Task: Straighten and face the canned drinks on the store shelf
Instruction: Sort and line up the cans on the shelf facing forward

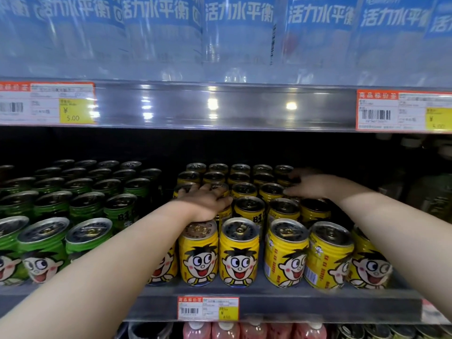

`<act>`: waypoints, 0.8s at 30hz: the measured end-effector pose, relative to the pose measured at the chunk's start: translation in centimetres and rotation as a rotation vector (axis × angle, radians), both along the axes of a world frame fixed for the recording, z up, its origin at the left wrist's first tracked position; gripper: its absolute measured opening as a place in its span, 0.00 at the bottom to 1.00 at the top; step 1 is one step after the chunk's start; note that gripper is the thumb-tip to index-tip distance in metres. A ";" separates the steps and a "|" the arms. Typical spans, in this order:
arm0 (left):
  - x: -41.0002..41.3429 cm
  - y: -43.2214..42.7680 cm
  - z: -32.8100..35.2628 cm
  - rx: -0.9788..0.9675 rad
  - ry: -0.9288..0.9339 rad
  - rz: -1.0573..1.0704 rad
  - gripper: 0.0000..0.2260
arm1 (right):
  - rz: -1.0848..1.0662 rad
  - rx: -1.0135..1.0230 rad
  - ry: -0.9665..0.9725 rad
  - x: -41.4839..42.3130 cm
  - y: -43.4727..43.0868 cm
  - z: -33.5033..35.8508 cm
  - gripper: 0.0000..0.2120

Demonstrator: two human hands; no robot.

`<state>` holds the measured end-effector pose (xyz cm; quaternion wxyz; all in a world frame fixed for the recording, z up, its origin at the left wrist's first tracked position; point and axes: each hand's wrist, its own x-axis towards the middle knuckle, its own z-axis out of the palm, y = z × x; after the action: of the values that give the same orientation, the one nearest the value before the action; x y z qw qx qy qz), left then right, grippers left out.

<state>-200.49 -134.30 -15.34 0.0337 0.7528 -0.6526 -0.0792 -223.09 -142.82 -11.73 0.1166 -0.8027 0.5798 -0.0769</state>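
Several rows of yellow cans (239, 255) with a cartoon face fill the middle shelf (269, 305). The front cans face forward, though the ones at the right (327, 263) are turned a little sideways. My left hand (205, 201) lies palm down on the tops of cans in the second and third rows at the left of the yellow block, fingers spread over them. My right hand (310, 185) reaches deeper, fingers extended across can tops in the back rows on the right side. Neither hand lifts a can.
Green cans (49, 243) of the same brand stand in rows to the left. The upper shelf (220, 106) with large blue-labelled water bottles (239, 33) hangs low overhead. Dim bottles (430, 192) sit at the right. Pink bottles (244, 330) show below.
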 end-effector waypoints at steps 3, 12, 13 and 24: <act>-0.2 0.3 0.2 -0.026 0.012 -0.012 0.27 | 0.234 -0.065 -0.007 2.2 1.9 0.0 0.26; 1.5 4.4 3.0 -0.026 0.175 -0.145 0.20 | 0.462 0.084 0.036 4.7 4.8 -2.8 0.27; 1.7 4.9 2.8 -0.035 0.125 -0.139 0.21 | 0.456 0.076 0.013 4.7 4.9 -2.8 0.26; 4.8 11.3 1.0 -0.106 0.446 0.035 0.32 | 0.442 0.057 0.035 4.8 5.0 -2.5 0.22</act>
<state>-195.71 -122.99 -14.32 0.2181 0.7251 -0.6190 -0.2085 -218.32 -137.83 -14.20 0.1434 -0.9078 0.3937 -0.0189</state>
